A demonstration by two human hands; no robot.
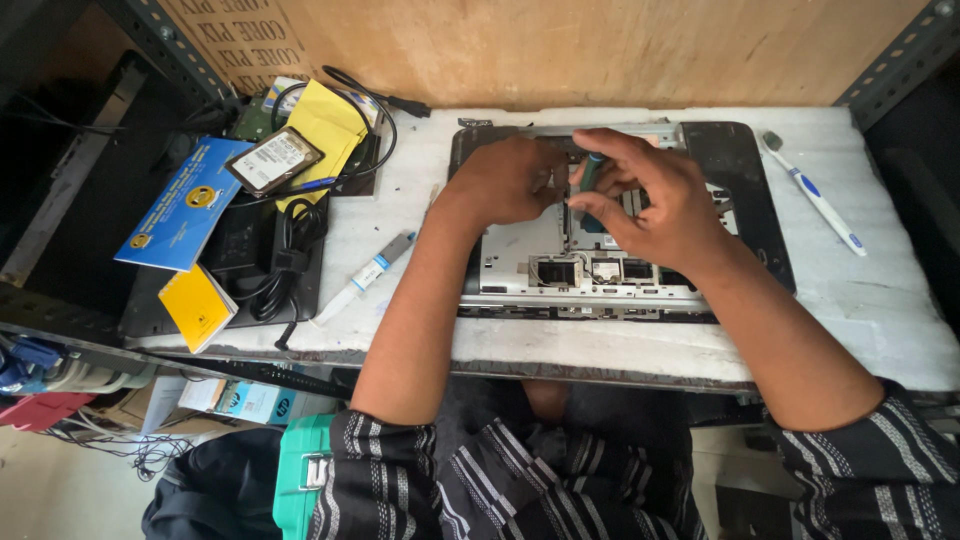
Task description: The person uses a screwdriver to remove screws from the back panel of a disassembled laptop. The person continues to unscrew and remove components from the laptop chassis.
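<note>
Grey laptop chassis (600,270) — stiff, likely fragile inside — is steadied at its edge by the left hand (505,180), fingers curled, while a screwdriver (588,172) is pinched by the right hand (655,200).

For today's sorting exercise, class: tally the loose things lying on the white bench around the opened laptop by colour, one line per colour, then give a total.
Yellow: 2, the paper sheet and the small booklet
Blue: 1, the leaflet
White and blue: 2, the toothbrush and the syringe tube
Silver: 1, the hard drive
Black: 1, the cable bundle
Total: 7
</note>
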